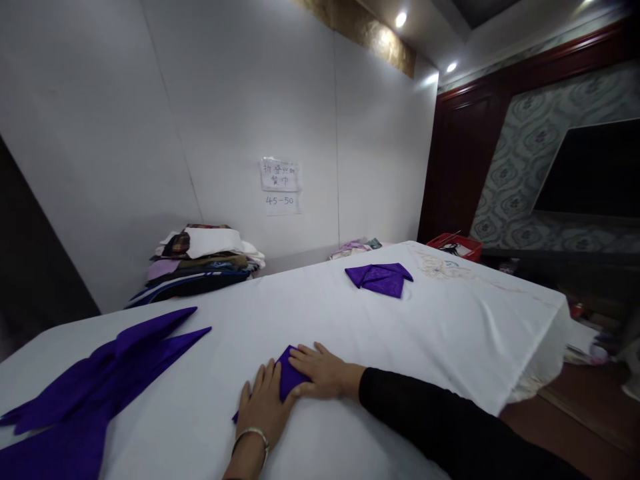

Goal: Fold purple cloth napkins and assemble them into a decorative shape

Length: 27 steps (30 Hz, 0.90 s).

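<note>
A folded purple napkin (290, 375) lies on the white tablecloth in front of me. My left hand (264, 400) rests flat on its near left part, fingers stretched out, and a bracelet circles the wrist. From the right, my right hand (320, 371) presses flat on the napkin's other side, fingers extended. Both thumbs come close together over the cloth. Much of the napkin is hidden under the hands; one corner shows left of my left hand. Further off lies another folded purple napkin (383, 279).
Loose purple cloths (95, 387) spread over the table's left side. A pile of folded clothes (205, 263) stands by the white wall, with more fabric (350, 249) further right. Behind the far corner is a red basket (463, 245). The tablecloth (450, 340) hangs over the right edge.
</note>
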Available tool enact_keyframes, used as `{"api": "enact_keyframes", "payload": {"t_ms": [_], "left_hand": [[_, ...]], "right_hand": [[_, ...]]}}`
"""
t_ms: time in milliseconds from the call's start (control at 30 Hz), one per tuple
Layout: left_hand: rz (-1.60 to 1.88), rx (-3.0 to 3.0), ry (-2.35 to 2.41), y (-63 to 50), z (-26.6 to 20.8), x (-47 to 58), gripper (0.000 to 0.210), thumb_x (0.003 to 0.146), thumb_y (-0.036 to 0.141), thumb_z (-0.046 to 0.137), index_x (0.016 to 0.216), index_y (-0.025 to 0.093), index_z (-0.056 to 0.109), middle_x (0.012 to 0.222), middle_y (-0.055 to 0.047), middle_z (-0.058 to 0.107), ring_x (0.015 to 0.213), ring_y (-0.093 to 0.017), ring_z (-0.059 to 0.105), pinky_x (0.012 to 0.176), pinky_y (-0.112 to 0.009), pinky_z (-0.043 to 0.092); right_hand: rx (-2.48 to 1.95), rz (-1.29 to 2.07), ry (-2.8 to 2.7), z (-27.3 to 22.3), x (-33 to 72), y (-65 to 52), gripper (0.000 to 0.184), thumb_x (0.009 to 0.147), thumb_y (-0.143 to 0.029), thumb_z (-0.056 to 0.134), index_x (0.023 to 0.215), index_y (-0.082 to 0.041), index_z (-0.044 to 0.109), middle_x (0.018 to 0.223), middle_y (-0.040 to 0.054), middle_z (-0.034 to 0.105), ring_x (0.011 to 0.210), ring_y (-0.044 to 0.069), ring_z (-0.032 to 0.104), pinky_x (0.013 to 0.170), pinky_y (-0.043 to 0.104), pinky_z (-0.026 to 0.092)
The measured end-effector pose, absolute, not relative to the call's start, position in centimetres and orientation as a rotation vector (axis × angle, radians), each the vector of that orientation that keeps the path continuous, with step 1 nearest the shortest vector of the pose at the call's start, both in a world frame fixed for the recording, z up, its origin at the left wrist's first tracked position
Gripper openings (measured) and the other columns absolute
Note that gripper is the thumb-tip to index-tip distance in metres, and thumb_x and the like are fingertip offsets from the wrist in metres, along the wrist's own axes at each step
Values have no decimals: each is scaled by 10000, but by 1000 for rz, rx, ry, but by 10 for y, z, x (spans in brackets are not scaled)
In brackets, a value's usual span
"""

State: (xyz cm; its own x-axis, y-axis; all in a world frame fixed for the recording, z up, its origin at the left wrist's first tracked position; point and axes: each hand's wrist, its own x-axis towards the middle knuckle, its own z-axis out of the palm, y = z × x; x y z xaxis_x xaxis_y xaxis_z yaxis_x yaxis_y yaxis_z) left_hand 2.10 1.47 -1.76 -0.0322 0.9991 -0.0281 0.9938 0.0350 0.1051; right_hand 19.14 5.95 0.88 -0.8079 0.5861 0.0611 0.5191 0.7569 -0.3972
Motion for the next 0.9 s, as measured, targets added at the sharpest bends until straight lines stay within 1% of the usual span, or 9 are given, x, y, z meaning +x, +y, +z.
{"api": "enact_keyframes", "payload": {"t_ms": [100,300,400,467,567,633,767,900], "left_hand": [[86,2103,2181,14,-15,22,769,787,597,264,1391,124,222,1479,-80,177,1356,-255,122,1070,-487,116],[150,2111,2183,13,-14,23,790,777,619,267,1384,114,243,1473,-97,193,1351,-269,141,1064,-497,125],[150,2106,2177,12,-14,23,784,780,612,269,1381,109,248,1472,-100,193,1350,-268,144,1065,-497,124],[137,2098,2174,12,-13,23,783,781,608,275,1384,109,240,1475,-94,189,1352,-265,138,1068,-496,119],[131,2099,2187,13,-13,23,770,786,595,279,1386,114,234,1476,-86,188,1354,-259,132,1071,-493,117],[138,2111,2183,13,-13,23,752,793,577,278,1384,113,242,1474,-95,195,1353,-260,136,1068,-496,125],[120,2119,2175,13,-15,21,707,802,507,302,1391,125,221,1475,-96,190,1355,-257,131,1069,-491,126],[96,2117,2193,15,-17,21,698,792,453,319,1397,130,194,1476,-76,194,1356,-240,132,1075,-484,118]], "right_hand": [[-895,537,-2768,6,208,54,753,853,-618,307,1428,-168,120,1481,115,136,1352,244,99,1077,470,18],[-957,549,-2807,5,245,42,775,850,-605,337,1431,-164,76,1478,122,142,1353,246,92,1072,480,-11],[-1055,611,-2843,12,266,41,723,872,-589,284,1430,-169,96,1477,117,152,1355,242,75,1069,488,-10],[-1131,648,-2842,21,270,42,714,879,-592,241,1430,-160,102,1479,127,132,1357,239,57,1068,488,-5],[-1122,612,-2800,37,252,41,748,866,-615,244,1431,-150,90,1485,130,91,1359,233,31,1074,466,-15],[-1022,568,-2777,45,226,41,758,857,-626,264,1431,-159,99,1487,123,97,1359,232,40,1078,455,-17],[-811,525,-2754,42,172,48,757,846,-637,287,1422,-167,146,1479,118,158,1355,239,82,1079,463,11],[-870,547,-2736,23,154,60,716,860,-608,296,1408,-160,187,1452,131,245,1339,253,154,1062,503,82]]}}
